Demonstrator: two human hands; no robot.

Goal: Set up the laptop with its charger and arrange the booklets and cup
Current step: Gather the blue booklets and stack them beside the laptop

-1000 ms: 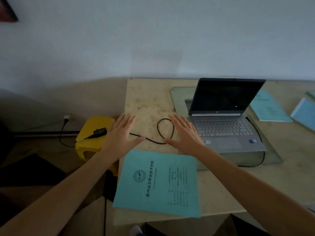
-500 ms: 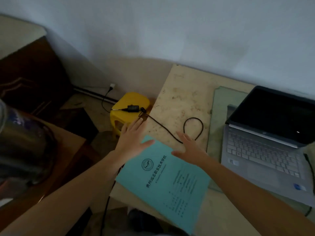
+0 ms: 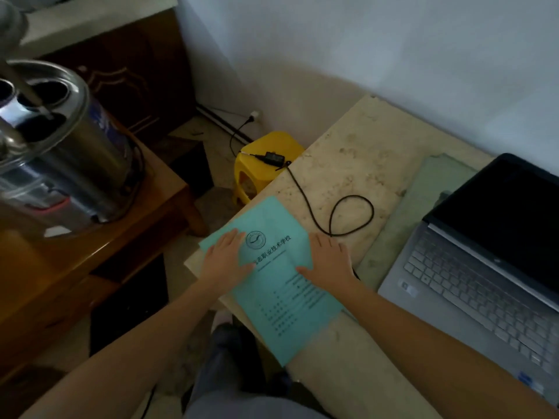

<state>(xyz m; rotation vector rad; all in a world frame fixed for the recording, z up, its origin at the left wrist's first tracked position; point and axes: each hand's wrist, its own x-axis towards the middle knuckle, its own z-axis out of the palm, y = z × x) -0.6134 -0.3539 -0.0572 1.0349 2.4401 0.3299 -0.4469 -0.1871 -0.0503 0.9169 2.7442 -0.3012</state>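
Note:
A teal booklet (image 3: 278,285) with a round emblem and printed text lies at the left corner of the beige table (image 3: 357,152), hanging slightly over the edge. My left hand (image 3: 225,261) lies flat on its left edge and my right hand (image 3: 328,261) lies flat on its right edge, fingers spread. The open laptop (image 3: 490,267), screen dark, stands on a green mat (image 3: 435,182) to the right. Its black charger cable (image 3: 335,213) loops across the table from the power brick (image 3: 273,157) on a yellow stool (image 3: 266,164). No cup is in view.
A wooden side table (image 3: 90,252) at the left carries a large steel canister (image 3: 54,152). A wall socket (image 3: 255,114) with a plugged lead sits by the skirting. My knees are below the table's edge. A white wall runs behind the table.
The view has swung further left and down. Both hands have come down from hovering above the cable and now lie flat on the booklet's two sides.

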